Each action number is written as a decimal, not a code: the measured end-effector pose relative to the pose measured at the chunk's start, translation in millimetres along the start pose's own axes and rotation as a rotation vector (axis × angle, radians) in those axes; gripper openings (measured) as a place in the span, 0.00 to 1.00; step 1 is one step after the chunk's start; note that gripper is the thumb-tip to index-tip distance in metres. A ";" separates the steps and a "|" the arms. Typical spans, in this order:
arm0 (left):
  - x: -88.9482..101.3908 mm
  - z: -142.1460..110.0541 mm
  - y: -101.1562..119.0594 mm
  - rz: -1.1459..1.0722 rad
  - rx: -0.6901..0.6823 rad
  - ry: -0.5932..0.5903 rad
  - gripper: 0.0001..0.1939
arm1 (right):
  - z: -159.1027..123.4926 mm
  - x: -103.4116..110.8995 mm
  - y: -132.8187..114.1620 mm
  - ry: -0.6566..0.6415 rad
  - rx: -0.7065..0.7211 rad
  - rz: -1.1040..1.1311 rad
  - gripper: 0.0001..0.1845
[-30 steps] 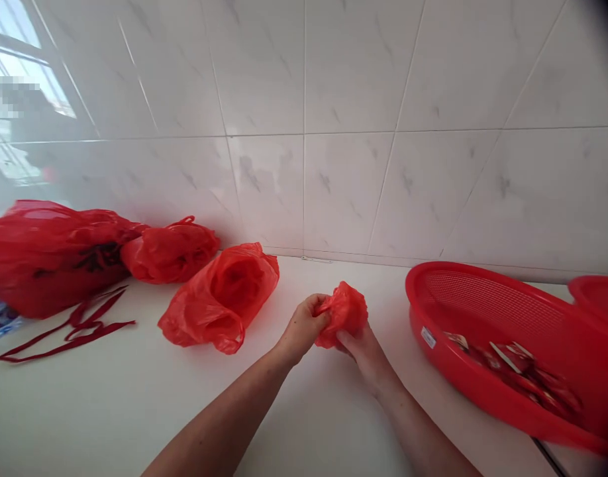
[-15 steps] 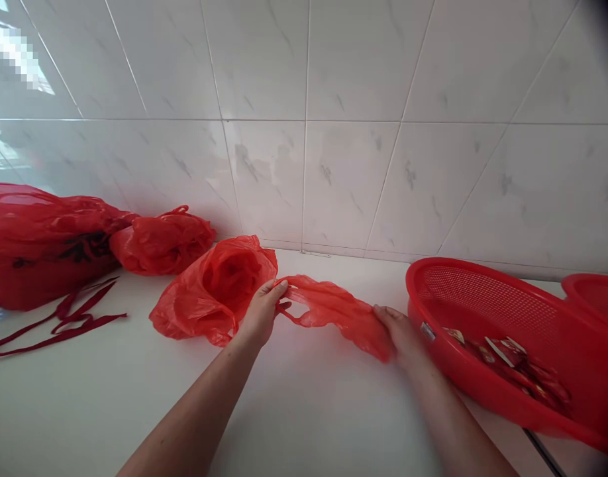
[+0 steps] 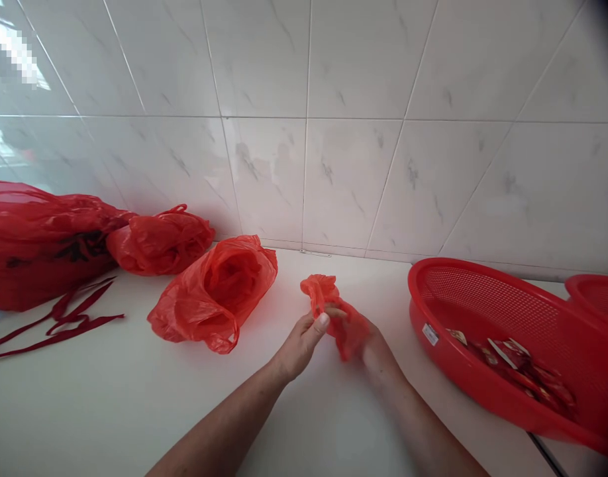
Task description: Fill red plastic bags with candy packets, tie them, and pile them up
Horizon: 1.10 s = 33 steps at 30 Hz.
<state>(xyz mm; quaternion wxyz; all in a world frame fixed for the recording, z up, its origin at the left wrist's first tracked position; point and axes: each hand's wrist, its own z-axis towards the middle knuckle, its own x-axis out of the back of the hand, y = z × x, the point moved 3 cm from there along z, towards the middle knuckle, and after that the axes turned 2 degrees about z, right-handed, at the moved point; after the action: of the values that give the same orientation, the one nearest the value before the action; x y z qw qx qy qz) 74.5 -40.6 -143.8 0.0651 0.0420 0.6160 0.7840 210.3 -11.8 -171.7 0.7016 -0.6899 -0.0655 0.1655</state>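
A thin red plastic bag, crumpled and bunched up, is between my two hands above the white table. My left hand pinches it with the thumb on top. From the other side my right hand is in the bag's film, which covers its fingers; a fingertip shows near my left thumb. Beyond my left hand, apart from it, lies another red plastic bag on its side, its mouth gaping to the right.
At right stands a red perforated plastic basket with small red packets inside; a second red basket is behind it. A knotted red bag, a large filled red bag and dark red straps lie left. A tiled wall bounds the back.
My hands have come together; the left moved right and down, the right moved left. The bag, stretched between them before, is now bunched up. The other bags have stayed put.
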 end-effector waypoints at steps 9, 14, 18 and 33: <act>31.6 10.2 -22.7 0.011 0.055 0.303 0.43 | -4.2 9.1 -7.0 -0.142 -0.093 0.176 0.20; 33.6 16.6 -32.5 -0.293 0.165 0.367 0.33 | -5.7 2.4 -0.2 -0.204 -0.041 -0.093 0.09; 54.0 21.9 -42.2 -0.504 0.211 0.456 0.10 | -1.8 26.5 12.0 0.101 -0.021 -0.222 0.02; 29.7 6.7 -38.2 -0.613 0.193 0.418 0.09 | -53.4 -30.4 -24.7 0.029 0.442 -0.670 0.13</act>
<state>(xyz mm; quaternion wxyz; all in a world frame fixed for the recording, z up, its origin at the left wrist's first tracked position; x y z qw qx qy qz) 48.1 -20.6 -179.7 0.1653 -0.2991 0.6711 0.6580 202.5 -72.1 -145.2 0.8490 -0.4652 -0.2399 -0.0723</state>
